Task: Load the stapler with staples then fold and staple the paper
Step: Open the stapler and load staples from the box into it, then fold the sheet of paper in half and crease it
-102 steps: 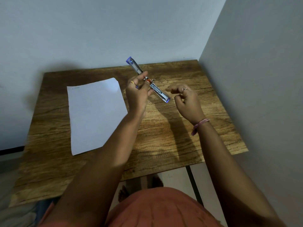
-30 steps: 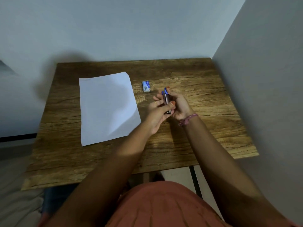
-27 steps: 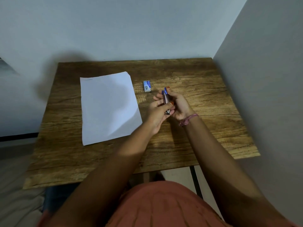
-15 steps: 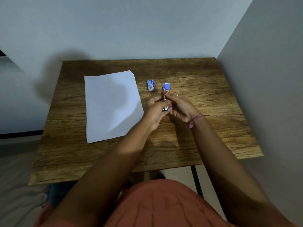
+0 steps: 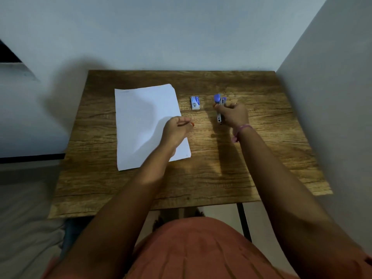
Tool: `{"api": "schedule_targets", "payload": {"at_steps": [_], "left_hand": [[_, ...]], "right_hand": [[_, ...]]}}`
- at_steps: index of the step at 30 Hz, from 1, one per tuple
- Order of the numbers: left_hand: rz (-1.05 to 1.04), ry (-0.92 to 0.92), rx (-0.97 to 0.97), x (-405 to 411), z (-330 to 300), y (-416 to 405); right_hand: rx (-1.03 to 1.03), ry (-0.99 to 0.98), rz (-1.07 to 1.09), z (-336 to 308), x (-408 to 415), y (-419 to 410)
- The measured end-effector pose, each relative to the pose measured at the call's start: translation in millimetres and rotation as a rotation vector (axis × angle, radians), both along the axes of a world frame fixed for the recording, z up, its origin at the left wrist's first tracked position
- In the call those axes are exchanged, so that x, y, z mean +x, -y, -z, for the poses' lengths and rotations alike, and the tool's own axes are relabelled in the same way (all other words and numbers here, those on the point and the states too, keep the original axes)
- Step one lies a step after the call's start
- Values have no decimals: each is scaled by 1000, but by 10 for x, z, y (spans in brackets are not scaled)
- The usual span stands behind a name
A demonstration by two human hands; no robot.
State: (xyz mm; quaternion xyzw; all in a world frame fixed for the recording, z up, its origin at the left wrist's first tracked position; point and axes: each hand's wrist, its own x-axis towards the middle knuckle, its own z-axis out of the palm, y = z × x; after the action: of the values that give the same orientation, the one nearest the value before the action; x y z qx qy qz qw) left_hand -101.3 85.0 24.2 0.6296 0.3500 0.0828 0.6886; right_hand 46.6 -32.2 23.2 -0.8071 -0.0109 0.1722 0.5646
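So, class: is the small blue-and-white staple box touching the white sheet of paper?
Apart. The head view shows a strip of bare wooden table between the small blue-and-white staple box and the right edge of the white sheet of paper.

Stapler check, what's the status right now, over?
Right hand grips stapler above table. Left hand loosely curled over paper, holding nothing. Staple box between them, nothing blocking.
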Motion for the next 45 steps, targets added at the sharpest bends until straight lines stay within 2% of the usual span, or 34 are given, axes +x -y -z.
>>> {"api": "schedule_targets", "payload": {"at_steps": [3,6,18,20,22,25,28,31,33,36,41,45], "left_hand": [[-57,-14,37,-78,-15,-141],[-95,-8,52,-156,1,-261],[-229,22,76,-390,42,-700],[-244,32,97,-425,28,-767],[-260,46,128,-466,15,-841],[-331,34,227,-531,6,-996],[-374,-94,526,-619,39,-1184],[-294,-282,845,-725,121,-1353],[-184,-431,900,-775,174,-1409],[-90,-547,760,-799,201,-1395],[-149,-412,614,-757,170,-1357],[-324,-216,158,-797,118,-1406]], "right_hand": [[-265,189,-33,62,69,-88],[-461,241,-84,99,88,-180],[-765,313,-158,93,41,-345],[-745,391,-122,61,-11,-417],[-639,481,-108,15,-98,-523],[-414,392,-143,-39,-279,-693],[-409,287,-329,13,-464,-820],[-428,264,-377,84,-581,-938],[-433,262,-365,92,-613,-994],[-518,270,-392,94,-609,-1071],[-570,235,-406,83,-610,-1151],[-546,199,-409,40,-604,-1146]]}}
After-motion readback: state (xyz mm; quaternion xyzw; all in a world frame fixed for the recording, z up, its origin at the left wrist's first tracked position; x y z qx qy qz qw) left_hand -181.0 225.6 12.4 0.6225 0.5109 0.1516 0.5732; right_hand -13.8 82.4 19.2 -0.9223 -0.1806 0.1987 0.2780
